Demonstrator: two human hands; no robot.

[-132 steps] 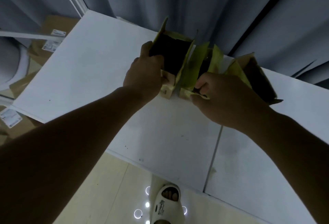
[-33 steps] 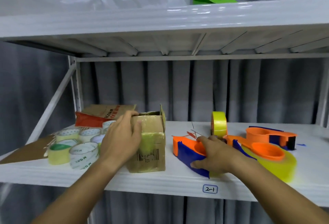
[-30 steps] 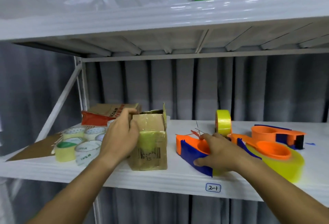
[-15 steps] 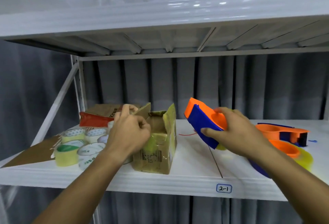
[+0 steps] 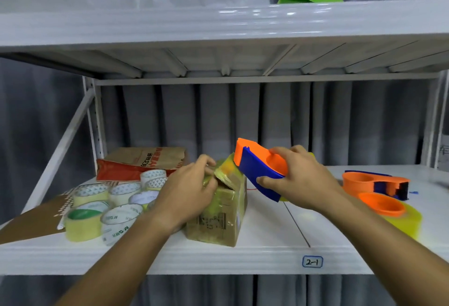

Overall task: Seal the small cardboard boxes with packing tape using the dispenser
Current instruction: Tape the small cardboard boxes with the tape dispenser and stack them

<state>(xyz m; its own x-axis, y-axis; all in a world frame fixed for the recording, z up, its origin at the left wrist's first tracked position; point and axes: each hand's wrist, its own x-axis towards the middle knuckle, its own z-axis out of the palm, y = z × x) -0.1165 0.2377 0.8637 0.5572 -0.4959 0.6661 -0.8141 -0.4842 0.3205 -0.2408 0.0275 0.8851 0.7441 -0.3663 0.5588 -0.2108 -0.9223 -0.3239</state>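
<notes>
A small cardboard box [image 5: 218, 220], brown with old yellowish tape and a barcode label, stands on the white shelf [image 5: 267, 252]. My left hand [image 5: 189, 191] presses its top flaps down, fingers pinching a flap edge. My right hand [image 5: 298, 184] grips an orange and blue tape dispenser [image 5: 257, 169], held tilted in the air with its orange front end touching the box's top right edge. A roll of yellow tape sits inside the dispenser, mostly hidden by my hand.
Several tape rolls [image 5: 104, 211] crowd the shelf left of the box, with a flat brown and red paper bag [image 5: 145, 162] behind them. Two more orange dispensers [image 5: 379, 184] lie at the right. The upper shelf [image 5: 218, 26] hangs close overhead. Grey curtains stand behind.
My right hand brought the dispenser left and down onto the box's top edge. My left hand folded the open flaps down.
</notes>
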